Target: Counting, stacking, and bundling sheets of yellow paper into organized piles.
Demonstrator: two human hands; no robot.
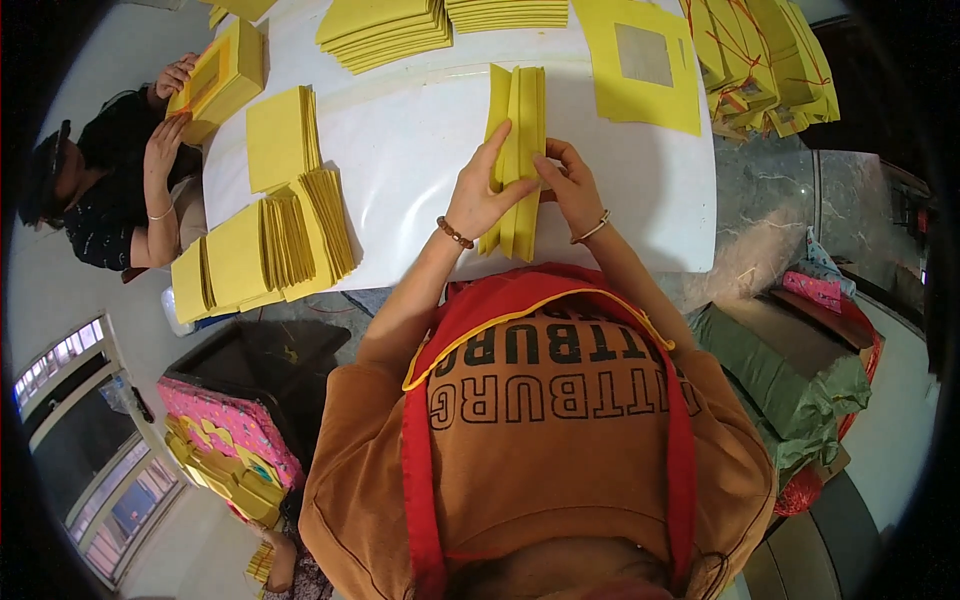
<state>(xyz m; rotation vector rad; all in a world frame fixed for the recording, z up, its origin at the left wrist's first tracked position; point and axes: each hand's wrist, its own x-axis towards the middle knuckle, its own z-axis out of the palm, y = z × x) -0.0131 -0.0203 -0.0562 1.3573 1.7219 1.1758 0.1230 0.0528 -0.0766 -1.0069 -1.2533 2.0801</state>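
1. A bundle of folded yellow cardboard sheets (519,150) stands on edge near the middle of the white table (420,140), running from the near edge toward the far side.
2. The left hand (484,190) is clasped on the bundle's left face, thumb laid over its top edges.
3. The right hand (570,185) grips the bundle's right side, fingers curled against the sheets.
4. Just right and farther off lies a flat yellow sheet with a square window (640,62).
5. At the far edge sit flat yellow stacks (385,30); at the far right is a heap of yellow pieces with red string (765,65).
6. On the left are fanned yellow stacks (270,245).
7. At the far left another person's hands (170,110) hold a yellow box (222,78).
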